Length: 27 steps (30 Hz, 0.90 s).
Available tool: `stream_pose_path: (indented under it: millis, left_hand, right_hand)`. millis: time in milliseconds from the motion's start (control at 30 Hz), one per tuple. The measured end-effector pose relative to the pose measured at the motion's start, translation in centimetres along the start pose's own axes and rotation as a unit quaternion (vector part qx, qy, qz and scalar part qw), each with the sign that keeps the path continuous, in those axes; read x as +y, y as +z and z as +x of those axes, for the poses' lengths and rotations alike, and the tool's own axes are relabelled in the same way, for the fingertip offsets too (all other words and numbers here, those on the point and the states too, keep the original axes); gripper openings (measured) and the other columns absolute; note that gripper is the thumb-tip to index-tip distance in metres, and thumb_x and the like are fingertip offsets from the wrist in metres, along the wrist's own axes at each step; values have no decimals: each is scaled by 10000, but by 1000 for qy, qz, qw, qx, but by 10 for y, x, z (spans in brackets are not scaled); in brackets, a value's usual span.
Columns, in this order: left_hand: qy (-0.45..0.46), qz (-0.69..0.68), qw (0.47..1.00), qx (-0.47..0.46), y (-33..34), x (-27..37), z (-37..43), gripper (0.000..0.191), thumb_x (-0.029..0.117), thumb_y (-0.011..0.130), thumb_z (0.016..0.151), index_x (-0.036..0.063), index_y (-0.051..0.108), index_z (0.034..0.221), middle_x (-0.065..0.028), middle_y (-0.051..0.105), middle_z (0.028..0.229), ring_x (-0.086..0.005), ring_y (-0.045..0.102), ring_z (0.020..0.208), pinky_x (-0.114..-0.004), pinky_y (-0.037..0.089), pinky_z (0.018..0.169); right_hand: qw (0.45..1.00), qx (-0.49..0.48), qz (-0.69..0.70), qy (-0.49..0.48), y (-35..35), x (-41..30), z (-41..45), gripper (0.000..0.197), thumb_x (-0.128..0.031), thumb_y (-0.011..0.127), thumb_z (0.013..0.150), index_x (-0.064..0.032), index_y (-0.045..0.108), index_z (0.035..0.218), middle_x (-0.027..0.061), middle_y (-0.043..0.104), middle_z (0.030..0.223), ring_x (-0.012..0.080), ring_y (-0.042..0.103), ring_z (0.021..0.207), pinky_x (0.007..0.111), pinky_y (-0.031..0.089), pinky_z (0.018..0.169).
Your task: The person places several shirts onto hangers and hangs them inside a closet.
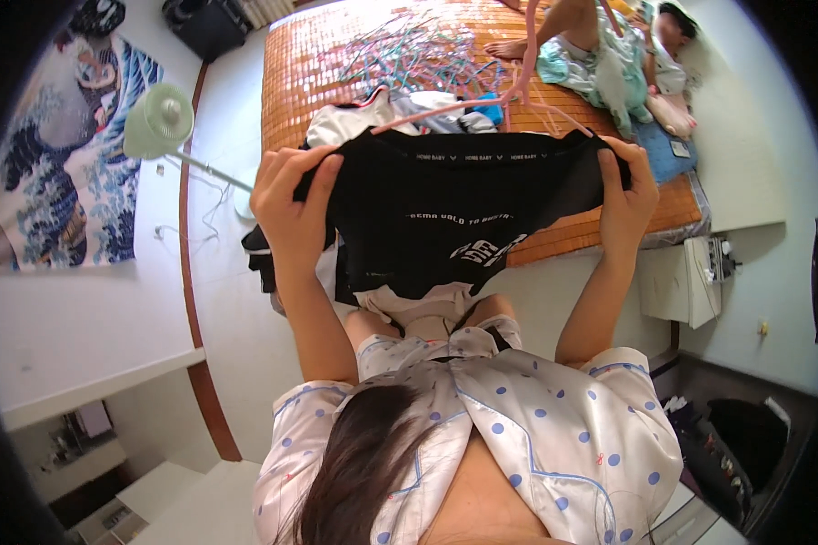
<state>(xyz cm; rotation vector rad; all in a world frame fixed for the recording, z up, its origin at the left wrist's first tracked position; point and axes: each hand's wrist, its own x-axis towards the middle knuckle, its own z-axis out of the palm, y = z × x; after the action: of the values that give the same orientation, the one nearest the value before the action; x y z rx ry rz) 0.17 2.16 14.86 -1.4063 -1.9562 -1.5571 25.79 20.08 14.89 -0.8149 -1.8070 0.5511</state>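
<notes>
A black garment (409, 197) with white printing hangs stretched out in front of me. My left hand (293, 180) pinches its upper left corner between thumb and fingers. At the upper right corner, my right hand (628, 180) grips the cloth the same way. A pink hanger (526, 92) rises above the garment, and the ends of its arms reach the top edge near both corners. How far the arms go inside the cloth is hidden. Pale fabric (416, 303) shows below the black hem, over my lap.
Ahead is a bed with a brown woven mat (300, 61), bearing a heap of colored hangers (416, 58) and piled clothes (354, 122). A person (613, 75) reclines at its far right. A green fan (160, 122) stands left; a white cabinet (675, 286) stands right.
</notes>
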Motion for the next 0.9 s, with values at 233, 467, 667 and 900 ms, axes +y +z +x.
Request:
stream_pose_path:
  millis: [233,467,667,900]
  left_hand:
    - [84,-90,991,-57,60,87,26,88,35,677,740,7,629,809,-86,593,714,-215,534,655,-292,412,613]
    - [199,-203,957,-55,160,177,32,112,-4,693,704,15,660,810,-65,604,696,-178,513,638,-274,398,602]
    - [172,-313,914,-192,223,253,20,118,7,718,679,4,661,781,-62,597,666,-172,514,603,-269,406,595]
    - [250,-389,844,-271,310,325,-3,130,2,715,680,-1,671,802,-78,562,628,-180,500,555,-281,385,522]
  right_hand:
    - [995,71,-68,25,-123,3,7,117,-130,596,853,-37,628,915,47,559,794,155,523,755,252,398,701]
    - [977,181,-101,50,-246,18,-23,115,-117,597,846,-33,642,911,44,577,789,141,525,752,238,400,714]
    - [939,276,-188,83,-320,15,-61,142,-140,625,831,-32,651,919,50,596,799,151,544,765,234,410,737]
    - [875,359,-303,117,-380,17,-96,131,-125,629,826,-25,647,909,54,602,796,157,537,750,241,406,727]
